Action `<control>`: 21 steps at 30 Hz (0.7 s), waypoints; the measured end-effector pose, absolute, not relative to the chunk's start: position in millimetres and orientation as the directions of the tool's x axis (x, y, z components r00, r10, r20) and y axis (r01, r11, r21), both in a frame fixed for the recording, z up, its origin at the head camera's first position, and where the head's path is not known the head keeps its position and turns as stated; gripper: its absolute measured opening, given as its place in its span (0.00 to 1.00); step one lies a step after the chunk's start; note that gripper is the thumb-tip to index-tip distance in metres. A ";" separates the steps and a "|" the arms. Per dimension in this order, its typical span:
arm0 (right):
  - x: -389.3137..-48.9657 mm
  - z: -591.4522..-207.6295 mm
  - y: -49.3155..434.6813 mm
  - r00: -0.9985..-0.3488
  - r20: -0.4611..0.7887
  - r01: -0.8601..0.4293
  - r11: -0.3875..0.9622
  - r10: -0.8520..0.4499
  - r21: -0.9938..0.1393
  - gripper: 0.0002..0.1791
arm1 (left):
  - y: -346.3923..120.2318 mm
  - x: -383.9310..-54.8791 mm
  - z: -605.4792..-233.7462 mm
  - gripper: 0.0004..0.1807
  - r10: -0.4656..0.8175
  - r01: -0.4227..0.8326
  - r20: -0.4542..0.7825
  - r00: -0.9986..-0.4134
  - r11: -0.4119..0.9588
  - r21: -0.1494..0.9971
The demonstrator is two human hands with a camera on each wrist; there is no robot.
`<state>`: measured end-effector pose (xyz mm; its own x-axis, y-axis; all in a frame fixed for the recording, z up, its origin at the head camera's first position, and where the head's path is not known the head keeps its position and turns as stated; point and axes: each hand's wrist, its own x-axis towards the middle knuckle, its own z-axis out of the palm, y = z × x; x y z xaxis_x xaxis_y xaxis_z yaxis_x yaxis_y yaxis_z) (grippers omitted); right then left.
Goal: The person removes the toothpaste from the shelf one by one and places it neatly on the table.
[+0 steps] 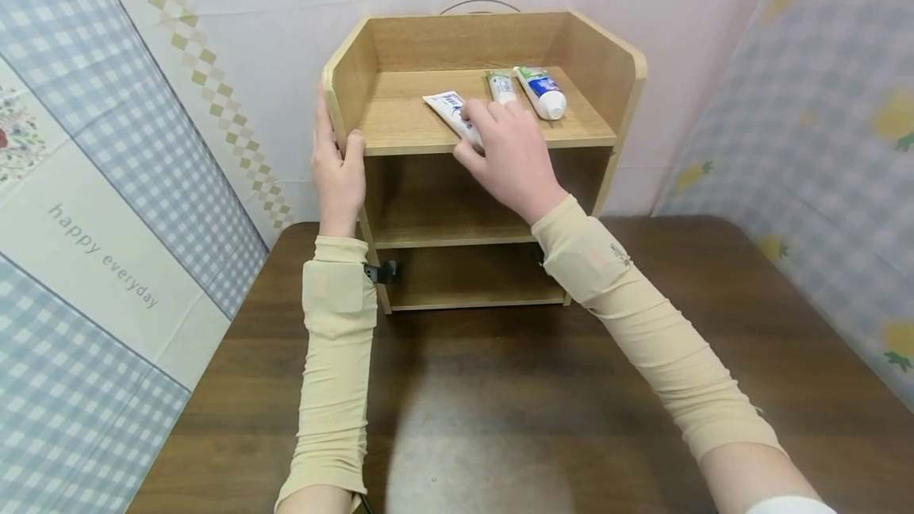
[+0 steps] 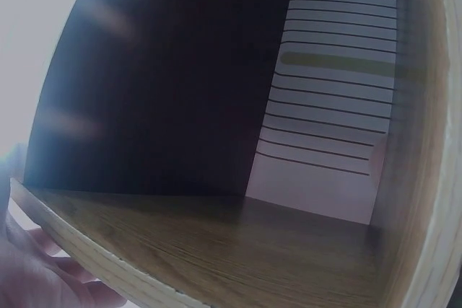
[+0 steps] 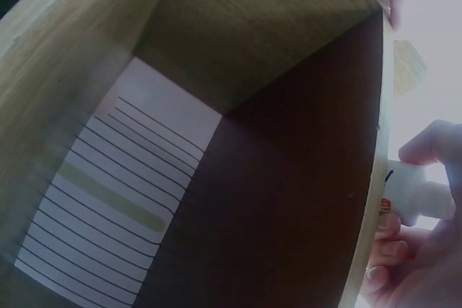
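A small wooden shelf [image 1: 493, 143] stands on the table, its top tier bordered by raised sides and a back. My left hand [image 1: 339, 181] grips its left side panel, thumb at the front edge and fingers along the outside. My right hand [image 1: 510, 153] holds a white toothpaste tube [image 1: 444, 105] between thumb and fingers at the top tier's front edge. The tube's flat end points back and left; its capped end [image 3: 419, 196] shows in the right wrist view. Just behind the hand lie a smaller green-and-white tube [image 1: 501, 86] and a blue, green and white toothpaste tube [image 1: 540, 92].
Two lower compartments [image 1: 467, 276] face me under the top tier. Lined white paper [image 2: 325, 120] shows behind a lower compartment in the left wrist view. The dark wooden table [image 1: 485, 403] extends in front, with patterned cloth [image 1: 807, 141] along the walls.
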<state>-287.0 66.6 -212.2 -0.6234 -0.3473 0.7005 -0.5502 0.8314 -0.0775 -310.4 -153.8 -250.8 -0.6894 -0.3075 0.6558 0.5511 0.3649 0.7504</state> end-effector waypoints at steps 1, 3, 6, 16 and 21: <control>-284.8 -213.3 67.8 -0.616 0.707 -0.556 0.828 -0.348 -0.077 0.16 | -153.7 -310.2 -250.8 0.38 -0.308 0.550 0.654 -0.691 0.362 0.752; -280.4 -215.9 70.2 -0.597 0.722 -0.567 0.821 -0.349 -0.072 0.18 | -153.5 -309.6 -250.7 0.38 -0.307 0.550 0.652 -0.693 0.359 0.754; -272.7 -219.5 73.6 -0.572 0.745 -0.573 0.817 -0.344 -0.063 0.19 | -152.5 -308.9 -250.1 0.38 -0.307 0.549 0.650 -0.695 0.356 0.756; -253.3 -232.6 79.7 -0.545 0.790 -0.541 0.838 -0.282 -0.074 0.12 | -154.2 -306.5 -249.3 0.37 -0.311 0.549 0.645 -0.698 0.347 0.761; -248.3 -242.4 83.6 -0.505 0.818 -0.549 0.834 -0.277 -0.057 0.12 | -156.1 -306.9 -249.3 0.37 -0.314 0.543 0.639 -0.703 0.344 0.766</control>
<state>-248.3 83.6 -242.4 -0.5050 -0.2766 0.8176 -0.5489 0.8339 -0.0569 -306.9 -156.1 -249.3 -0.7026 -0.3136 0.6388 0.5430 0.3440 0.7661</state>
